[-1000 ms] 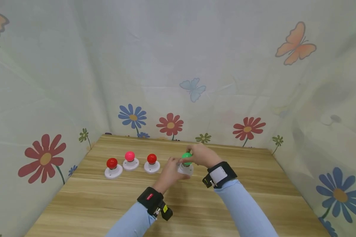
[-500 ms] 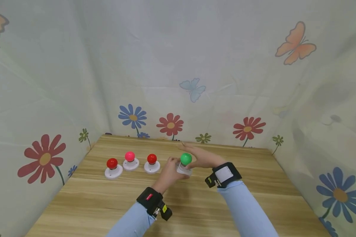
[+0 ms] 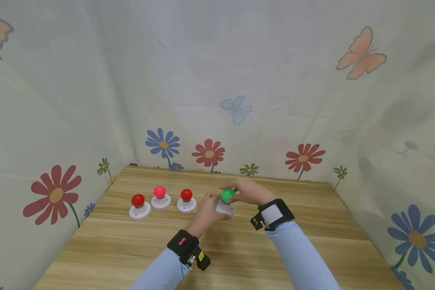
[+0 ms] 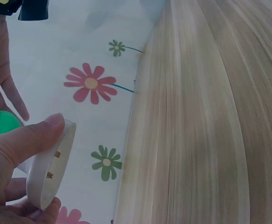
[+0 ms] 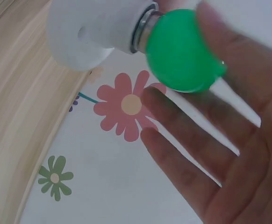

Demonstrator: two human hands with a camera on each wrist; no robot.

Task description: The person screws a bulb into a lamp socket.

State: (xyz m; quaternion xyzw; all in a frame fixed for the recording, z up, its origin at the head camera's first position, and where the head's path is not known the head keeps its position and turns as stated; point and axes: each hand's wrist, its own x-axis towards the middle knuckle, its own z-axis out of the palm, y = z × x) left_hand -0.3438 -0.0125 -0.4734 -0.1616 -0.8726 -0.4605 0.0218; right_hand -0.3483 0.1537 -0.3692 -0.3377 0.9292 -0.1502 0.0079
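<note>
My left hand (image 3: 206,212) grips a white round lamp holder (image 3: 224,208) between thumb and fingers. In the left wrist view the holder's underside (image 4: 54,170) shows, with small brass contacts, so it is held up off the table. A green light bulb (image 3: 227,195) sits in its socket, and a band of metal screw base shows between them in the right wrist view. My right hand (image 3: 251,191) holds the green bulb, thumb on one side and index finger on the other. Its other fingers (image 5: 187,144) are spread below the bulb.
To the left on the wooden table (image 3: 159,253) stand more white holders with bulbs: a red bulb (image 3: 137,200), a pink bulb (image 3: 159,192) and another red bulb (image 3: 186,195). A flower-patterned cloth (image 3: 188,80) hangs behind and beside the table.
My right hand let go of the green bulb with its fingers spread half a second ago, and now its fingers have closed round it again. The left hand keeps its grip on the lamp holder.
</note>
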